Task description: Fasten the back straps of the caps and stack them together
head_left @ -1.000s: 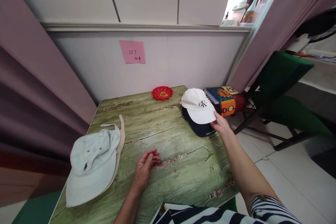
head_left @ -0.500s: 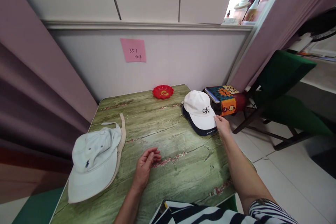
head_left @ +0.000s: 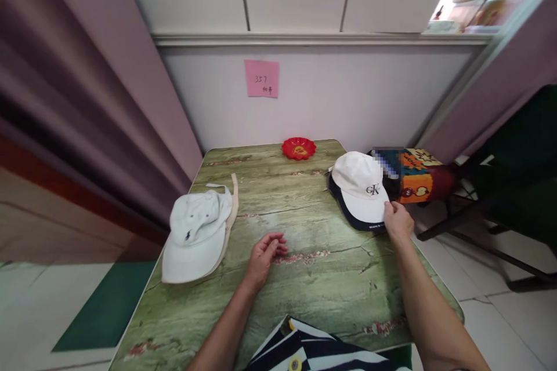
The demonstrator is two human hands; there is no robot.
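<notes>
On the right side of the green wood-patterned table (head_left: 304, 295), a white cap (head_left: 359, 177) with dark letters lies on top of a dark navy cap (head_left: 357, 221). The fingers of my right hand (head_left: 398, 220) pinch the edge of the white cap's brim. My left hand (head_left: 266, 255) rests near the table's middle, its fingers loosely curled apart and nothing in them. To its left, a pale cap (head_left: 195, 232) with a small dark logo lies over a beige cap (head_left: 232, 208), of which only the edge and strap show.
A red scalloped dish (head_left: 299, 148) sits at the table's back edge. A pink note (head_left: 262, 78) is stuck on the wall. Beyond the right edge stand a colourful box (head_left: 418, 177) and a dark green chair (head_left: 522, 168). Purple curtains hang on both sides.
The view has swung left, so the table and caps appear farther right. My right hand still holds the white cap's brim, and my left hand stays near the middle.
</notes>
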